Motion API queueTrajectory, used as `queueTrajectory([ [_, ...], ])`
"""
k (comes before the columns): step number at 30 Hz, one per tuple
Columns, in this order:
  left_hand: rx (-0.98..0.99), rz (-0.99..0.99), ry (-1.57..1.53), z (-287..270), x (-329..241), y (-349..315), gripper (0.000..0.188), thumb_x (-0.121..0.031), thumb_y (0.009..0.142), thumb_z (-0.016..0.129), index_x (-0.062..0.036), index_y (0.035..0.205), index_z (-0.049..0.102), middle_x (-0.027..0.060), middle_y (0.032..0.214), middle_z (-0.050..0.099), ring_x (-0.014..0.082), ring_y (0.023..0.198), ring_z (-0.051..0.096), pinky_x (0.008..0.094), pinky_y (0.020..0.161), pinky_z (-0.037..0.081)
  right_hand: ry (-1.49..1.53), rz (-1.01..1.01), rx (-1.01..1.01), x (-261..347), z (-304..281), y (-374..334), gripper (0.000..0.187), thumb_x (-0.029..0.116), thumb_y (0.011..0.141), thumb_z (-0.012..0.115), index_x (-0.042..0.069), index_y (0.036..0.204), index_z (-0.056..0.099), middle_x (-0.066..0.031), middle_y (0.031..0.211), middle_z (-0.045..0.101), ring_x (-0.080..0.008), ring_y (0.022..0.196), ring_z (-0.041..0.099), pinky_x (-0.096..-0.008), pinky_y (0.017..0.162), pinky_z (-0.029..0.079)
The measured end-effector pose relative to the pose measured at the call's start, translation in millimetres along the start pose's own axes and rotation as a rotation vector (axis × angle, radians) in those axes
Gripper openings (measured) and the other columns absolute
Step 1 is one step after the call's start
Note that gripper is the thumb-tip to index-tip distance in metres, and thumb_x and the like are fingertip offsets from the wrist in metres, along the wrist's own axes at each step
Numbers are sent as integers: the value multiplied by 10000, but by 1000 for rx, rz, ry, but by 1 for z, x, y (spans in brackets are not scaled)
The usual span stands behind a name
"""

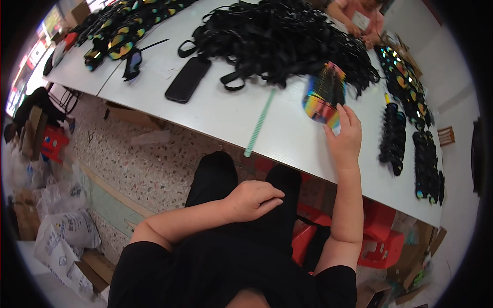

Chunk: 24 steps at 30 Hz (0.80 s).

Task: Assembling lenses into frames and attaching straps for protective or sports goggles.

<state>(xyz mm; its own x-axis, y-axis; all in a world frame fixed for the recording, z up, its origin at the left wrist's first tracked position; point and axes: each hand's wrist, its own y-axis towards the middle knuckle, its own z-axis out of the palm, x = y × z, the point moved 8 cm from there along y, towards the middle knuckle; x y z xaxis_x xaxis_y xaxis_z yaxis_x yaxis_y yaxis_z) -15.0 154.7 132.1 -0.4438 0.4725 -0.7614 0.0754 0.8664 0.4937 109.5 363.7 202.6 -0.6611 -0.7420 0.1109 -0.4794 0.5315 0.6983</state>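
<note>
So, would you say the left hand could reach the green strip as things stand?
Probably yes: the left hand looks empty, nothing seems to block its way, and the green strip lies uncovered on the table, one end at its near edge.

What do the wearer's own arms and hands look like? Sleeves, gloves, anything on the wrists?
Both the left hand and right hand are bare, no gloves. Forearms are uncovered; plain black short sleeves end above the elbows. No watch, bracelet or cable visible on either wrist.
</note>
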Motion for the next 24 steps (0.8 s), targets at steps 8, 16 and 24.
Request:
queueTrajectory([
  [8,-400,92,599,-147,37,28,104,-57,811,706,-45,914,702,99,785,641,253,648,626,356,594,512,-159,56,-2,-13,37,0,454,83,770,754,73,1211,649,-117,1193,620,-306,1081,594,-386,910,507],
  [16,-347,138,890,-186,101,93,230,-57,780,703,-70,1010,698,98,1010,670,289,1041,606,388,938,447,-161,9,-79,-6,34,5,430,78,736,752,54,1159,674,-108,1122,649,-296,1015,618,-380,871,527],
  [24,-753,-395,-812,-176,89,40,129,-106,953,492,5,978,554,86,847,642,220,817,609,323,814,474,266,78,-275,16,-7,-14,374,28,785,679,-17,1154,640,-116,1054,650,-244,961,628,-339,849,520],
])
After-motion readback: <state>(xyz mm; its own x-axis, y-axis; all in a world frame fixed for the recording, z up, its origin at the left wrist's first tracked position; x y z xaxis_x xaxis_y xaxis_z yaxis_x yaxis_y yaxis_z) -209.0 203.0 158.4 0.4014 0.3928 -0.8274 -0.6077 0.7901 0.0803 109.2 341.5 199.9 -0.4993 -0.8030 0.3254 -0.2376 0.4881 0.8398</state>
